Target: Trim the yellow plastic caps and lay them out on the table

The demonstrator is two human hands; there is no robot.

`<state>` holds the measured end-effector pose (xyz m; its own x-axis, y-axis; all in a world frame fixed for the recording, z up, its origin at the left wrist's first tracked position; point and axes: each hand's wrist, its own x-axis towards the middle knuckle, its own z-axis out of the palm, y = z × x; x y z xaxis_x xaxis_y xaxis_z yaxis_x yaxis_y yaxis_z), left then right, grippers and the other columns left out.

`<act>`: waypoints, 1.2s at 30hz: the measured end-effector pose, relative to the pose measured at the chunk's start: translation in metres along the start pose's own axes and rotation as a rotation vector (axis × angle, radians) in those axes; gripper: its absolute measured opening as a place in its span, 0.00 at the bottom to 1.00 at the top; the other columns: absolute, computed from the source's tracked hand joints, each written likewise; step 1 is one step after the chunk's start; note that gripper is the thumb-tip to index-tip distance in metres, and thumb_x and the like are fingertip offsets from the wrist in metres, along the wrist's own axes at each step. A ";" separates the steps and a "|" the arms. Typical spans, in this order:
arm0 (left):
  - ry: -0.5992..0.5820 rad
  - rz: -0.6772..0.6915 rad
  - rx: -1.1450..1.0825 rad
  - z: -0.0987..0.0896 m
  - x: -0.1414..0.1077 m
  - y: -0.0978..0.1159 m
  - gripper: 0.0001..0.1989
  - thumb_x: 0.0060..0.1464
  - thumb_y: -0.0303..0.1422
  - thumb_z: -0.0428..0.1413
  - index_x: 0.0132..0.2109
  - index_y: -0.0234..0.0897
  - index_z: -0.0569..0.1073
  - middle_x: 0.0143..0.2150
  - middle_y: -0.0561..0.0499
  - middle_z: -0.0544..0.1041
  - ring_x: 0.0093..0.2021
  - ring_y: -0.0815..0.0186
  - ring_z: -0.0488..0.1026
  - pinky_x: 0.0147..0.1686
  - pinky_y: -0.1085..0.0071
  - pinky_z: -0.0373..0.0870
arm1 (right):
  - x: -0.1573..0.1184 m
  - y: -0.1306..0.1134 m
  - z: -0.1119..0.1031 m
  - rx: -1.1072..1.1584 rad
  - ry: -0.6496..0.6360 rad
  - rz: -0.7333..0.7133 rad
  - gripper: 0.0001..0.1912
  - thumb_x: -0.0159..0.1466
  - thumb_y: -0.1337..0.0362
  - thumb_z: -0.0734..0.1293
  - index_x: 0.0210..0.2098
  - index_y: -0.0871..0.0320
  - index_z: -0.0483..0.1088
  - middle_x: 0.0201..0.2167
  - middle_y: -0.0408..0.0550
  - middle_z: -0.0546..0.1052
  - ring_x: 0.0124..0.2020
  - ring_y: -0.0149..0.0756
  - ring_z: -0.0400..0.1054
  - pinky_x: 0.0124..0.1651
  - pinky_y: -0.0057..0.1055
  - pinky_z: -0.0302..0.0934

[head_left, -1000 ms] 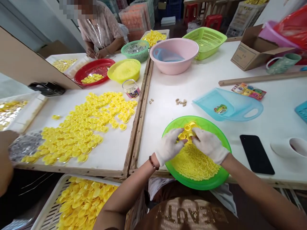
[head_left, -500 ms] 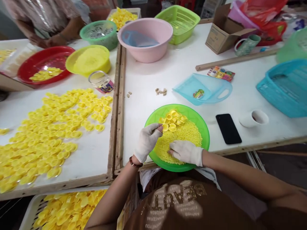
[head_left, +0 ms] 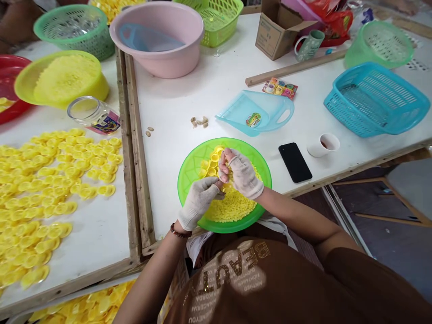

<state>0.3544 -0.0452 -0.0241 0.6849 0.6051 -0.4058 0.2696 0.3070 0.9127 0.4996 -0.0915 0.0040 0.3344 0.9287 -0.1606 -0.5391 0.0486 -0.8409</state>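
My left hand (head_left: pixel 200 200), in a white glove with bare fingertips, pinches a small yellow plastic cup (head_left: pixel 227 185) over the green bowl (head_left: pixel 189 168). Above and against it, my right hand (head_left: pixel 241 173), gloved alike, is closed with curled fingers around some small yellow pellets, mostly hidden by the fingers. The bowl holds a bed of loose yellow pellets (head_left: pixel 232 207). More round yellow cups (head_left: pixel 212 171) lie on its far left side, partly covered by my hands.
Many yellow cups (head_left: pixel 64 173) spread over the left table, beyond a wooden edge strip (head_left: pixel 135 157). Around the bowl are a blue scoop (head_left: pixel 270 118), a black phone (head_left: pixel 295 162), a white cup (head_left: pixel 320 146), a blue basket (head_left: pixel 374 101) and a pink basin (head_left: pixel 168 58).
My right hand has risen from the pellets and moved up to my left hand's fingertips. The view has shifted rightward, so the table things appear further left.
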 end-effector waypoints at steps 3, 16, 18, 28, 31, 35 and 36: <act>0.001 -0.008 -0.035 0.000 -0.001 0.001 0.19 0.54 0.48 0.63 0.38 0.33 0.79 0.31 0.50 0.79 0.32 0.63 0.81 0.39 0.68 0.80 | 0.003 0.005 0.000 0.019 -0.025 -0.046 0.23 0.69 0.43 0.66 0.30 0.53 0.63 0.19 0.34 0.61 0.17 0.26 0.59 0.22 0.29 0.49; -0.015 -0.002 -0.087 -0.001 0.000 -0.003 0.16 0.55 0.45 0.65 0.36 0.33 0.80 0.31 0.52 0.76 0.32 0.67 0.78 0.39 0.71 0.80 | 0.007 0.000 -0.003 0.102 0.052 0.023 0.28 0.62 0.37 0.71 0.29 0.54 0.62 0.17 0.31 0.61 0.14 0.22 0.52 0.20 0.26 0.46; -0.013 -0.003 -0.107 -0.001 0.000 -0.002 0.17 0.55 0.45 0.66 0.37 0.33 0.80 0.32 0.52 0.76 0.33 0.67 0.78 0.40 0.71 0.81 | 0.008 -0.001 -0.005 0.111 0.063 0.024 0.28 0.61 0.37 0.71 0.29 0.54 0.62 0.17 0.31 0.60 0.14 0.22 0.52 0.20 0.25 0.45; -0.003 -0.001 -0.127 -0.002 0.001 -0.007 0.18 0.54 0.46 0.67 0.38 0.33 0.80 0.33 0.52 0.75 0.34 0.68 0.77 0.42 0.70 0.82 | 0.005 0.006 -0.005 0.074 0.063 -0.012 0.28 0.63 0.35 0.69 0.29 0.53 0.61 0.17 0.32 0.61 0.15 0.24 0.57 0.20 0.27 0.50; -0.012 0.003 -0.133 -0.001 0.003 -0.008 0.18 0.54 0.45 0.67 0.37 0.33 0.80 0.33 0.52 0.75 0.33 0.68 0.77 0.42 0.70 0.82 | 0.009 0.003 -0.007 0.088 0.086 0.046 0.27 0.63 0.36 0.69 0.31 0.53 0.61 0.17 0.31 0.59 0.14 0.22 0.51 0.20 0.26 0.45; 0.045 -0.018 -0.188 0.002 -0.003 -0.002 0.19 0.52 0.45 0.69 0.39 0.32 0.80 0.32 0.52 0.78 0.34 0.66 0.80 0.42 0.68 0.83 | 0.002 -0.007 -0.019 -0.013 0.057 0.056 0.26 0.65 0.37 0.67 0.32 0.53 0.60 0.19 0.31 0.57 0.15 0.23 0.47 0.20 0.26 0.41; 0.078 -0.017 -0.205 0.001 -0.006 0.001 0.19 0.51 0.45 0.69 0.40 0.32 0.79 0.33 0.51 0.79 0.35 0.65 0.80 0.42 0.68 0.83 | -0.003 -0.008 -0.024 -0.103 0.041 0.048 0.25 0.67 0.39 0.65 0.31 0.52 0.60 0.19 0.32 0.57 0.15 0.24 0.47 0.20 0.27 0.41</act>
<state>0.3513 -0.0491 -0.0209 0.6249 0.6510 -0.4309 0.1318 0.4560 0.8802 0.5216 -0.1031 -0.0007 0.3423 0.9133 -0.2209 -0.4736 -0.0353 -0.8800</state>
